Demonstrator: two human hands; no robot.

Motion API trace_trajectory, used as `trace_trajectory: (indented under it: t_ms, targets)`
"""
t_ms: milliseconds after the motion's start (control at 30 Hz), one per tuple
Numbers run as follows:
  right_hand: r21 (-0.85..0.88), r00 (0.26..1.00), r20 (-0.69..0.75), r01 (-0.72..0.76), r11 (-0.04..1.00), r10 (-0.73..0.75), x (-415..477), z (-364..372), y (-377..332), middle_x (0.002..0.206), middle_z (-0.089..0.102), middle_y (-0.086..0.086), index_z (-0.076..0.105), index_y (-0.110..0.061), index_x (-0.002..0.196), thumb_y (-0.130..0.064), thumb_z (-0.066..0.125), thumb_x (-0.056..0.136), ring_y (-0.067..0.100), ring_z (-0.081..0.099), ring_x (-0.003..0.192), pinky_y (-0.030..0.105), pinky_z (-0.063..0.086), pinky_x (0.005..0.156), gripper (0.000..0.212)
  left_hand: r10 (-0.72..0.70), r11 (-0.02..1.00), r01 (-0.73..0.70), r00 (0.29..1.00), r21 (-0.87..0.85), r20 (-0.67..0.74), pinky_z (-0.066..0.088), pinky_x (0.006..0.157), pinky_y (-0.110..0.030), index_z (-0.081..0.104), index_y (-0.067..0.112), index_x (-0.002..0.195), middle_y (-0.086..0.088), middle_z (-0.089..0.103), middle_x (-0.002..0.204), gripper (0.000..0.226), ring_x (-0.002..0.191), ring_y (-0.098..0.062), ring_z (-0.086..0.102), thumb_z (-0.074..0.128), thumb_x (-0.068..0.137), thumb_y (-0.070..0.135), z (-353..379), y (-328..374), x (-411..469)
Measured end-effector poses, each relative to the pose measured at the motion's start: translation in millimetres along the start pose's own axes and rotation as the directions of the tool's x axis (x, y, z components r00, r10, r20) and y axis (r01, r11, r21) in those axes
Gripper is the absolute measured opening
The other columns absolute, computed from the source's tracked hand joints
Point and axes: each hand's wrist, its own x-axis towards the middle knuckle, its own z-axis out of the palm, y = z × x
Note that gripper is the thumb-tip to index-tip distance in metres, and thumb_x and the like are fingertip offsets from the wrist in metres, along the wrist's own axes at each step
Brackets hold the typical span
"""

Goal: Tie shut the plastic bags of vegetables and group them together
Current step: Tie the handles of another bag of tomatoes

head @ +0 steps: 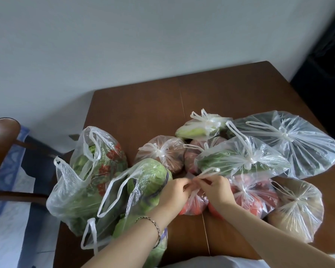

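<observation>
Bag of red vegetables [193, 205]: centre of surface [143, 113], near edge. Left hand [174, 192] and right hand [218, 188] each pinch a handle above its mouth, apparently knotting. Tied bags [246, 159] clustered right; open green bags [89, 171] left, untied.

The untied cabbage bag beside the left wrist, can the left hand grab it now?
Probably yes. The cabbage bag lies under the left forearm with nothing between, handles loose. But the left hand and right hand are pinching the tomato bag by its handles, so it must let go first.
</observation>
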Motion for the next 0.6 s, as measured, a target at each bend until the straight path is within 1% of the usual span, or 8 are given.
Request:
trace_trajectory:
  t_ms: [67,133,233,300,333,433,500,600]
  targets:
    - [0.157,0.988,0.025,-0.155,0.975,0.153,3,3,-2,0.050,0.065,0.003,0.070,-0.017,0.062,-0.012,0.072,0.077,0.009,0.055,0.039,0.027,0.049,0.054,0.016,0.056,0.983,-0.054,0.998,0.178,-0.008,0.049,0.072,-0.034,0.066,0.015,0.099,-0.002,0.069,0.096,0.032,0.087,-0.020,0.064,0.051,0.091,0.042,2,-1,-1]
    - [0.214,0.976,0.030,-0.218,0.952,0.216,6,4,-3,0.050,0.064,0.003,0.062,-0.015,0.065,-0.012,0.076,0.074,0.010,0.053,0.036,0.027,0.048,0.049,0.017,0.074,0.969,-0.067,0.997,0.238,-0.018,0.047,0.071,-0.035,0.064,0.015,0.098,-0.001,0.066,0.096,0.030,0.089,-0.021,0.062,0.047,0.094,0.039,2,-3,-2]
    - [0.186,0.979,0.023,-0.202,0.962,0.201,4,3,-5,0.059,0.066,-0.001,0.048,-0.015,0.087,-0.016,0.077,0.073,0.008,0.055,0.041,0.019,0.046,0.045,0.032,-0.058,0.998,0.057,0.998,0.015,0.014,0.051,0.078,-0.035,0.067,0.015,0.100,-0.002,0.067,0.099,0.026,0.090,-0.020,0.063,0.051,0.092,0.034,-3,2,0]
    - [0.145,0.994,0.057,-0.099,0.984,0.092,-3,2,-3,0.067,0.068,-0.005,0.047,-0.019,0.095,-0.016,0.074,0.076,0.004,0.059,0.050,0.018,0.048,0.054,0.034,-0.174,0.966,0.180,0.983,-0.187,0.053,0.051,0.076,-0.025,0.067,0.010,0.108,-0.005,0.069,0.103,0.025,0.084,-0.015,0.062,0.055,0.092,0.024,-7,7,4]
    - [0.085,0.997,0.081,-0.016,0.996,0.009,-6,1,0,0.070,0.068,-0.008,0.046,-0.023,0.096,-0.016,0.073,0.077,0.001,0.060,0.055,0.015,0.049,0.058,0.033,-0.232,0.934,0.246,0.969,-0.260,0.082,0.049,0.066,-0.016,0.065,0.007,0.112,-0.005,0.067,0.100,0.026,0.076,-0.011,0.059,0.057,0.091,0.020,-8,8,6]
    - [-0.107,0.974,0.117,0.209,0.972,-0.196,-14,-2,8,0.074,0.063,-0.014,0.047,-0.024,0.098,-0.012,0.070,0.079,-0.006,0.057,0.066,0.004,0.043,0.063,0.032,-0.378,0.820,0.420,0.908,-0.390,0.181,0.038,0.043,-0.010,0.065,0.003,0.110,-0.002,0.062,0.074,0.025,0.052,-0.007,0.049,0.060,0.089,0.016,-11,6,5]
    - [-0.203,0.945,0.099,0.327,0.923,-0.313,-11,-4,11,0.077,0.065,-0.009,0.059,-0.016,0.098,-0.007,0.070,0.078,-0.001,0.056,0.069,0.002,0.040,0.063,0.024,-0.431,0.772,0.480,0.877,-0.416,0.212,0.037,0.041,-0.011,0.066,0.003,0.108,-0.002,0.061,0.067,0.023,0.049,-0.008,0.048,0.059,0.090,0.014,-13,4,4]
    - [-0.266,0.899,0.218,0.430,0.863,-0.380,-6,-3,9,0.088,0.065,-0.005,0.070,-0.014,0.100,-0.008,0.066,0.080,0.001,0.054,0.068,0.007,0.041,0.065,0.021,-0.394,0.809,0.460,0.886,-0.366,0.244,0.039,0.046,-0.012,0.067,0.008,0.104,-0.001,0.062,0.071,0.021,0.053,-0.007,0.051,0.058,0.091,0.021,-14,2,2]
